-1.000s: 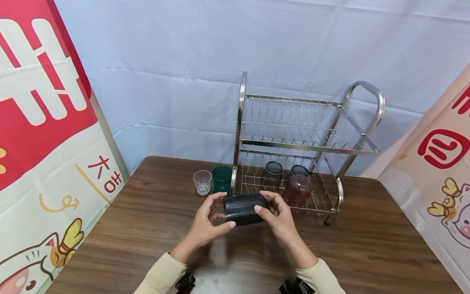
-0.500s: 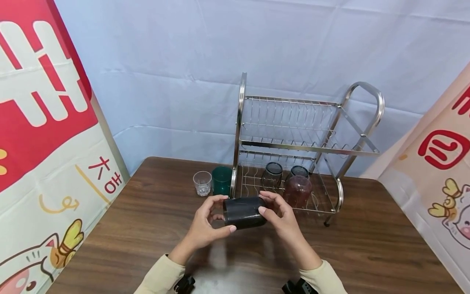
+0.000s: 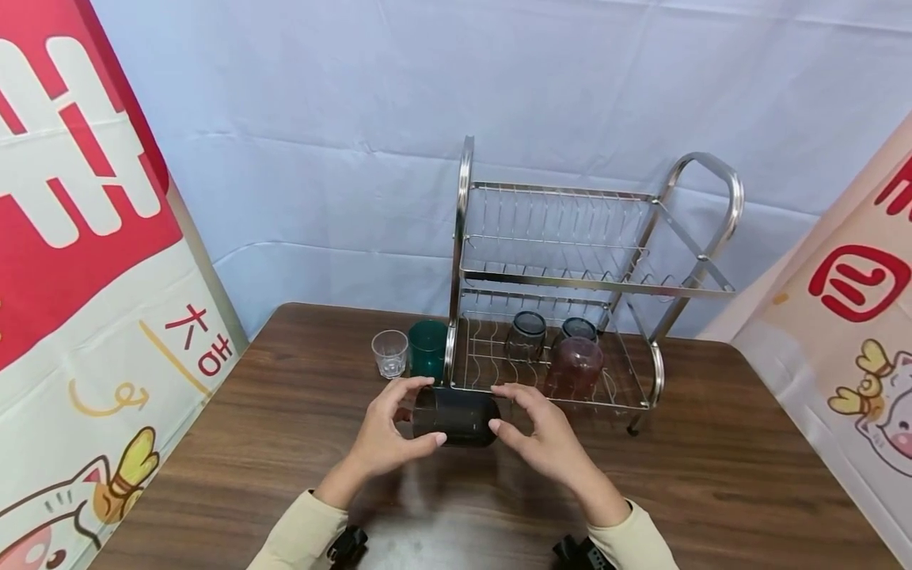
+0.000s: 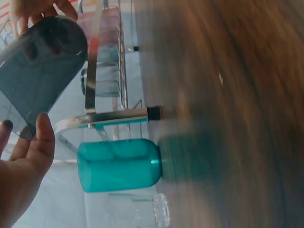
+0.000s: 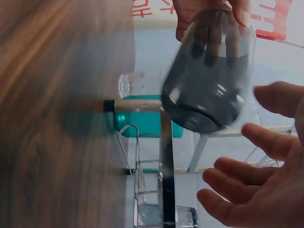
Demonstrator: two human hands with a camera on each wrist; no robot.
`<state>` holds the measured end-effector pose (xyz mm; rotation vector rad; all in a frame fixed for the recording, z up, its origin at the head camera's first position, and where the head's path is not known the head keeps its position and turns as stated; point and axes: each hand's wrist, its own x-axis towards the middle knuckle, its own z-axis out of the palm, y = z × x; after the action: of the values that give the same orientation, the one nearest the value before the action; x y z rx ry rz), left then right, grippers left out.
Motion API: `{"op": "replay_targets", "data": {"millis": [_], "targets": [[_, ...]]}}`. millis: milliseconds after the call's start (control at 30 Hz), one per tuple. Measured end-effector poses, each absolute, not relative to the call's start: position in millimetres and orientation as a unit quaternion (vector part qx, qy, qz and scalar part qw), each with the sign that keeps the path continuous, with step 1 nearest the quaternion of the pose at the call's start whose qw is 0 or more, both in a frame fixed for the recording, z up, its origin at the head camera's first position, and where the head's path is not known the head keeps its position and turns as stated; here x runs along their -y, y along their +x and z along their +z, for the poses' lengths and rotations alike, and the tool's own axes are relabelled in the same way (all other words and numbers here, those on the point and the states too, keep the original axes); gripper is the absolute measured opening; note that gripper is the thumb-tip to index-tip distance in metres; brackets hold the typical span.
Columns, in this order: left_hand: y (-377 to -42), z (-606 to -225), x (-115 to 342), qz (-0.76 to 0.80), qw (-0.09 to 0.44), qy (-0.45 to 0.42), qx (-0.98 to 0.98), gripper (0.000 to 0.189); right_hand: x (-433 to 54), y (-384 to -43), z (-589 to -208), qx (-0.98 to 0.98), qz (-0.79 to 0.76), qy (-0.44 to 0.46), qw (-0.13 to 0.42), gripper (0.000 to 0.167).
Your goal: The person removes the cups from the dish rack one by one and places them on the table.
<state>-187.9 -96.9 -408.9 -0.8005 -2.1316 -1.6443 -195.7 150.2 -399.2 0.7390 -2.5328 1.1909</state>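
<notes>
A dark smoky-grey glass [image 3: 459,418] lies sideways in the air above the table, its open end toward my left hand [image 3: 385,434]. That hand grips it near the rim, thumb on the near side and fingers on the far side. My right hand [image 3: 545,437] is beside the base with spread fingers; in the right wrist view a gap shows between those fingers [image 5: 237,173] and the glass [image 5: 204,90]. Behind the left hand stand a small clear glass [image 3: 390,354] and a green glass [image 3: 427,348], both upright on the table.
A two-tier metal dish rack [image 3: 563,277] stands behind the hands. On its lower tier sit two dark glasses upside down, one at the left [image 3: 527,336], and a reddish glass [image 3: 575,368] in front. Wooden table [image 3: 712,475] surrounds the rack's feet.
The dark glass has moved slightly left and turned nearly level, with the left hand. The right hand's fingers have come away from its base and spread.
</notes>
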Motion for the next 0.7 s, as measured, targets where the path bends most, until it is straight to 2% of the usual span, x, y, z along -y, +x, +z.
{"op": "replay_targets", "data": {"millis": [267,700], "targets": [[-210.0,-436.4,110.6,-0.529,0.195,-0.28,0.777,0.065,-157.8,-197.6,-388.5,0.907,0.304,0.269,0.115,0.042],[-217.7,-436.1,123.7,-0.481,0.218,-0.248,0.812,0.066,-175.2,-207.6,-375.4,0.931,0.221,0.265,0.12,0.042]]}}
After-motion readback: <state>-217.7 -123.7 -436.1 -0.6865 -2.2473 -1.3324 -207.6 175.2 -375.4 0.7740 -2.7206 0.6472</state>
